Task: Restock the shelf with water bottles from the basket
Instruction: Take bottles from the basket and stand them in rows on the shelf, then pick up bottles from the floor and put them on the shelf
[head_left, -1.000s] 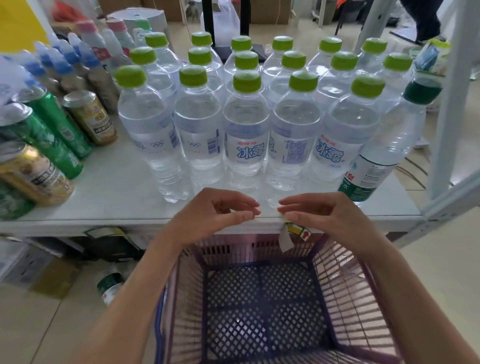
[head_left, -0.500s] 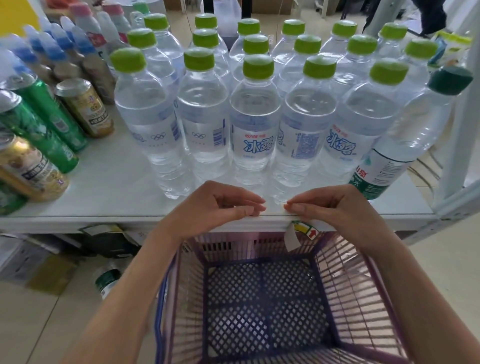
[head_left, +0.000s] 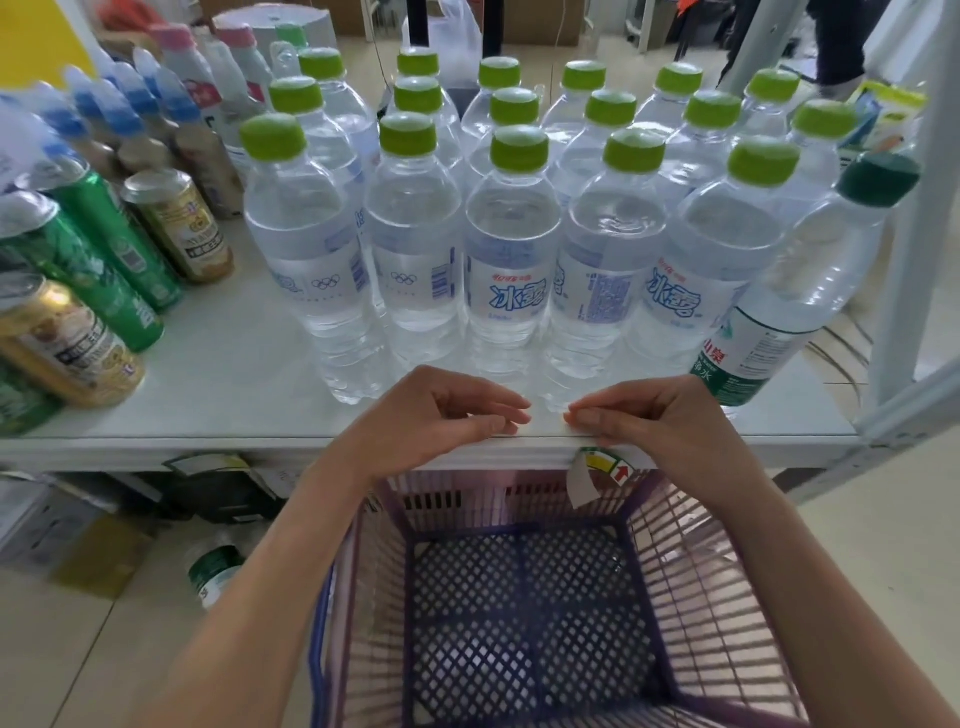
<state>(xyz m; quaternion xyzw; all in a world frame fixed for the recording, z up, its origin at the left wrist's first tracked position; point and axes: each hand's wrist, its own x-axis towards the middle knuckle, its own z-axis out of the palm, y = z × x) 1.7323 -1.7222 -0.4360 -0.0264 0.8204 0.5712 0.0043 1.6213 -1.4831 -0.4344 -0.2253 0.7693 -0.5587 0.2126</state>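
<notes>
— What have you got at the far left of the shelf (head_left: 218, 410)?

— I see cans (head_left: 179, 231) there, green and gold ones, all leaning out in my wide view, with blue-capped and pink-capped bottles (head_left: 171, 104) packed behind them. Below the shelf edge, on the floor, one green-labelled bottle (head_left: 213, 569) lies by itself.

— And the water?

— The water bottles (head_left: 511, 249) fill the middle and right of the shelf in rows, clear with light green caps, standing upright and close together. The front row stands just beyond my knuckles. At the right end of that row I see a taller bottle with a dark green cap (head_left: 789, 291), beside the white upright post (head_left: 914, 208).

— Where are the hands?

— Both sit at the front lip of the shelf, near the middle. The left hand (head_left: 441, 415) has its grip curled loosely, fingers bent inward, holding nothing. The right hand (head_left: 649, 415) mirrors it, fingers bent and drawn close, also holding nothing. The fingertips of the two point at each other with a small gap between. Neither touches a bottle; the nearest front-row bottles are just behind them.

— The basket?

— The purple basket (head_left: 691, 597) is directly under my forearms, against the shelf front. I can see its lattice floor bare, no bottles inside. A small curled label (head_left: 597, 470) hangs from the shelf edge above its far wall.
</notes>
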